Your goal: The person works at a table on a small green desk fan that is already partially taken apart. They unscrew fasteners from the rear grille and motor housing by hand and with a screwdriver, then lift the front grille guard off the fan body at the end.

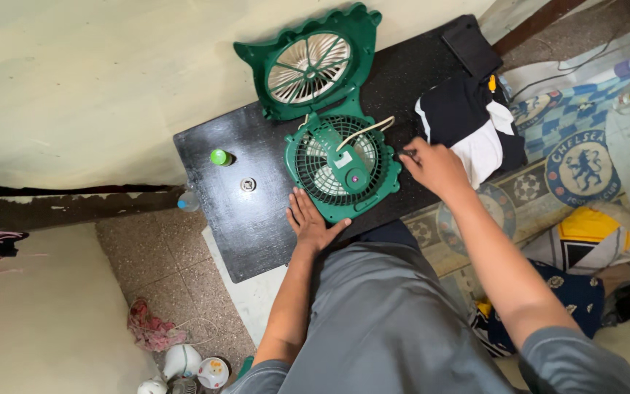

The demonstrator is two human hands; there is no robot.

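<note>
Here, seen from above, I sit at a black table [257, 226] set against a pale wall. Far left on the floor lie a crumpled pink rag [151, 328] and some white plastic parts [184, 365], with a clear plastic bottle [187, 198] just beside the table's edge. On the tabletop stand a green-capped bottle [220, 157] and, near it, a small round metal piece [248, 184]. My left hand [311, 222] lies flat and open, fingers spread, pressed on the table and touching the lower rim of the green fan body [343, 169], which lies face-up in the middle of the table with its dark grille, motor housing and a cream cord showing. Just behind it, touching the wall, rests the detached green front cover [311, 62] with its pale blades visible. My right hand [435, 166] hovers at the fan's right edge, fingers pinched narrow on something too small to make out. Further right, folded dark and white clothes [475, 128] sit on the table's end; a patterned mat [577, 160] and more garments [592, 233] cover the floor.
</note>
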